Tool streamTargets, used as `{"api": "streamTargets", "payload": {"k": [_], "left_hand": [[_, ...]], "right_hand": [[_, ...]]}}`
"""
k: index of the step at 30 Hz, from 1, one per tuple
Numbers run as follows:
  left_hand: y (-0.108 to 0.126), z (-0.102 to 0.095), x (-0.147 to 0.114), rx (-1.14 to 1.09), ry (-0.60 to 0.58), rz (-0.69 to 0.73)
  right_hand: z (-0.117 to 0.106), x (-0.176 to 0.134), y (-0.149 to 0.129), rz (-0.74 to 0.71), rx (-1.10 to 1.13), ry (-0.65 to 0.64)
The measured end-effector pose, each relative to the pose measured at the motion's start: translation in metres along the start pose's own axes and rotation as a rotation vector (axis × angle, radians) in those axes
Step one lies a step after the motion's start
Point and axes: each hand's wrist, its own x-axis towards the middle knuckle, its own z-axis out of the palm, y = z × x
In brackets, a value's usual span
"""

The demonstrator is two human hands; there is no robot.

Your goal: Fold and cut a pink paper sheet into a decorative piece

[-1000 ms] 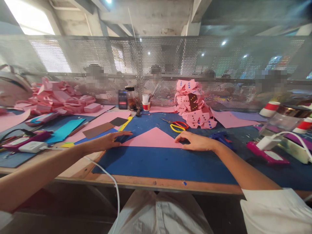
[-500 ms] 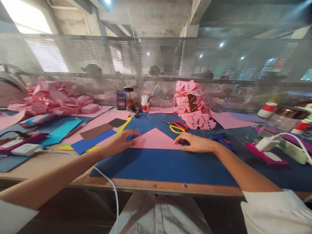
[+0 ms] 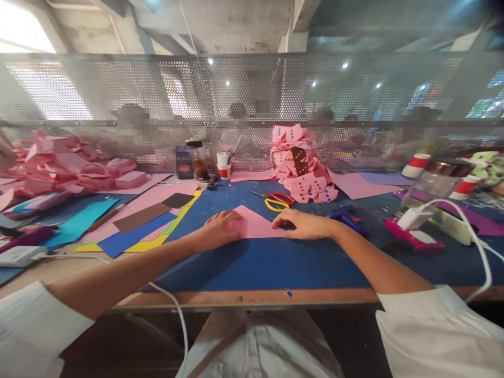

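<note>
A folded sheet of pink paper [image 3: 258, 223] lies on the blue mat, its straight edge toward me and its peak pointing away. My left hand [image 3: 220, 231] rests over the left part of the paper, its fingertips smeared by motion. At the paper's right corner, my right hand [image 3: 305, 224] has its curled fingers and thumb on the sheet, holding it down. Just beyond the paper lie scissors [image 3: 279, 201] with red and yellow handles. A dark blue glue gun [image 3: 346, 218] is to the right of my right hand.
Brown, blue and yellow paper strips [image 3: 144, 218] lie at left, with a heap of pink paper pieces [image 3: 66, 163] behind. A dotted pink paper stack [image 3: 301, 168] stands at the back. A white cable [image 3: 177, 307] hangs over the table edge. Perforated metal screen [image 3: 252, 79] behind.
My left hand has slid right across the pink paper, covering its left corner. My right hand stays at the right corner. The whole view has shifted slightly.
</note>
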Motion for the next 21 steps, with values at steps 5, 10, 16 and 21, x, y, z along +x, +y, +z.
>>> {"api": "streamTargets", "payload": {"k": [5,10,16,21], "left_hand": [[-0.008,-0.001,0.002,-0.017,-0.028,0.031],[-0.015,-0.004,0.001,-0.04,-0.042,0.081],[-0.024,-0.009,-0.005,-0.074,-0.053,0.111],[-0.027,-0.012,-0.009,-0.088,-0.053,0.116]], "right_hand": [[-0.001,0.0,-0.003,0.001,0.004,-0.012],[-0.001,0.0,-0.001,-0.002,0.007,-0.005],[0.0,0.0,0.0,-0.02,0.006,-0.007],[0.0,0.0,0.0,-0.01,-0.001,-0.01]]}}
